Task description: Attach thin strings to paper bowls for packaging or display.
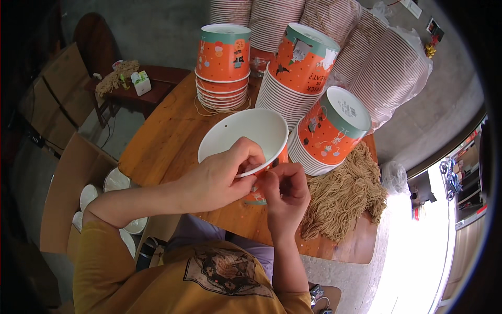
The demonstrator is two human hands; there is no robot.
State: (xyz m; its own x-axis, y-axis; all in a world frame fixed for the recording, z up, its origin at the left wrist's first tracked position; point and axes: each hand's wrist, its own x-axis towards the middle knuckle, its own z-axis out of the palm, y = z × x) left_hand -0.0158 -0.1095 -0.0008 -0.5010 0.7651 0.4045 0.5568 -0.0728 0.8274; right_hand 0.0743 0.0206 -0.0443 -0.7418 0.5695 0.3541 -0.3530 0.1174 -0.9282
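Observation:
A paper bucket [230,131], white inside and orange printed outside, stands tilted on the wooden table in front of me, mouth toward me. A small hole shows near its far rim. My left hand [222,170] is closed over the near rim, with its fingers inside the bucket and the thumb outside. Just right of it, my right hand [285,191] is pinched shut against the outer wall below the rim. Whatever lies between those fingertips is too small to make out. Beside my right hand lies a heap of tan cords [345,196].
Upside-down stacks of orange buckets [222,57] stand behind, with more stacks [392,68] in clear plastic farther back. At left, an open carton [68,193] holds white-looking buckets [116,180]. A dark red bench [162,76] carries more cords [117,76] and a tissue box [141,83].

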